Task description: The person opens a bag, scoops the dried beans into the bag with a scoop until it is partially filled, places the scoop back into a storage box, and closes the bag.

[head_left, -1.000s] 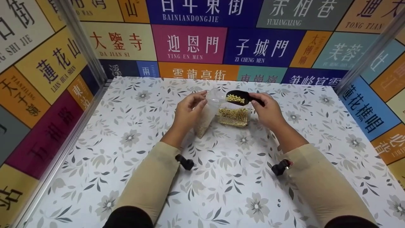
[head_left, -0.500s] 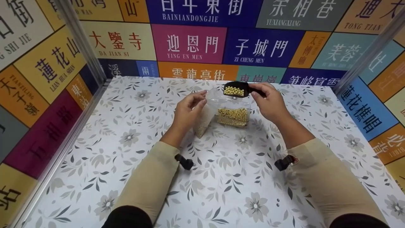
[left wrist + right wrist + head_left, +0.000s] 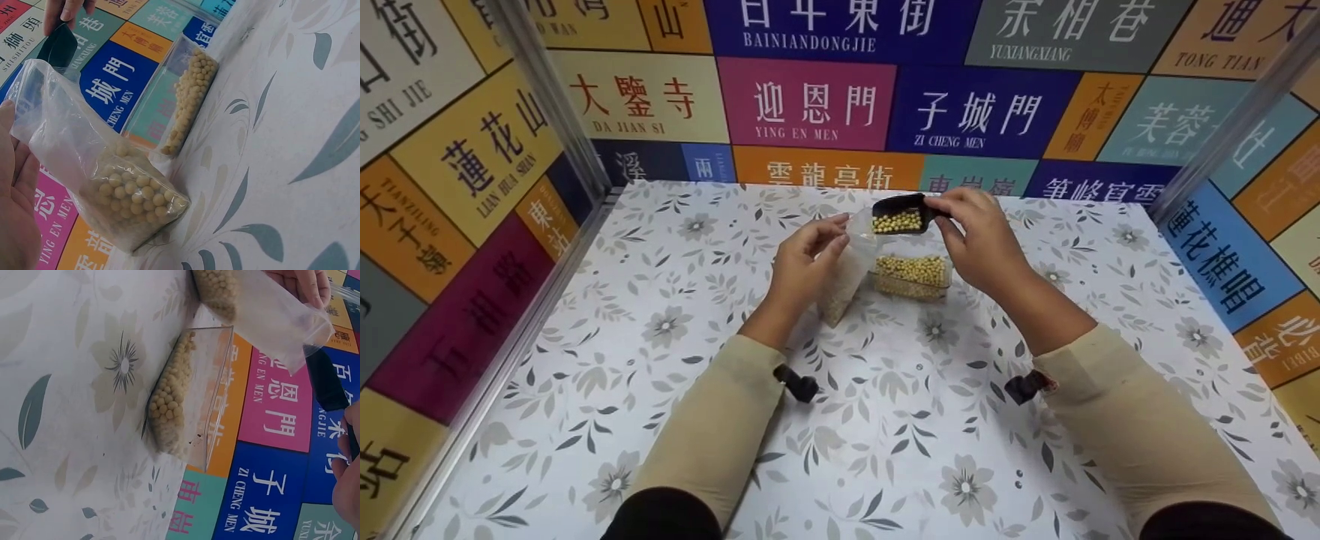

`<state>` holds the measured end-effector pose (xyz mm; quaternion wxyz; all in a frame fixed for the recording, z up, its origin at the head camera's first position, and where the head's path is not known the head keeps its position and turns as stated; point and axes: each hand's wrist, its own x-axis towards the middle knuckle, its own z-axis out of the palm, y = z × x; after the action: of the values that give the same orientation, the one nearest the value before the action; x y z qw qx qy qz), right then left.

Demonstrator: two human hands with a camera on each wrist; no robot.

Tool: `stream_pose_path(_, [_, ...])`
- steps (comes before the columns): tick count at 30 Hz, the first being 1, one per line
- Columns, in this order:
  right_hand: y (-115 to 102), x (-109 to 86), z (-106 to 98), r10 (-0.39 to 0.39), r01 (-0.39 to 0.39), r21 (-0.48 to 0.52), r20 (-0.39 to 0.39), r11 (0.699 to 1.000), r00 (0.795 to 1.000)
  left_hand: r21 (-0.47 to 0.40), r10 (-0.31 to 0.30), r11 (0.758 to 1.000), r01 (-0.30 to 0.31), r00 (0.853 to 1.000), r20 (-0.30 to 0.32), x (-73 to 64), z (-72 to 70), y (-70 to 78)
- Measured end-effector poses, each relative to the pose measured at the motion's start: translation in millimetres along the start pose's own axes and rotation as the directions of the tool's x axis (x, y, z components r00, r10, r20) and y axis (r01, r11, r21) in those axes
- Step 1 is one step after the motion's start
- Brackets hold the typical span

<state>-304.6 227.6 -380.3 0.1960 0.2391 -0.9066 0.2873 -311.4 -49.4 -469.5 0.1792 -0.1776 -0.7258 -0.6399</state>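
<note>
My left hand grips a clear plastic bag near its top; in the left wrist view round yellow beans fill the bag's bottom. Between thumb and fingers my right hand pinches the handle of a black scoop loaded with yellow beans. The scoop's front lip is right at the bag's mouth, overlapping it in the right wrist view. Below the scoop, just right of the bag, stands a clear rectangular container partly filled with the same beans.
The white floral-patterned tabletop spreads around the bag and container. Panels with coloured blocks and lettering rise at the back and both sides, with metal posts at the corners.
My right hand first lifted the loaded scoop up and slightly back, then brought it left to the bag's mouth. The left hand and bag have stayed almost in place.
</note>
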Motion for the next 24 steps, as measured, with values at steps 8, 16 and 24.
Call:
stream_pose_path(8, [-3,-0.6,2,-0.056,0.056,-0.007,-0.013,0.998,0.998,0.000,0.007,1.000,-0.007,1.000,-0.004,0.1,-0.4,-0.3])
stream_pose_path(16, [0,-1.8,0,-0.060,0.060,0.005,-0.039,0.998,0.997,0.013,0.027,1.000,-0.027,1.000,-0.002,-0.3,-0.6,-1.6])
stream_pose_path(24, [15,-9.0,-8,0.011,-0.011,0.008,-0.040,1.000,0.999,0.018,0.000,1.000,0.000,1.000,-0.010,-0.6,-0.1,0.6])
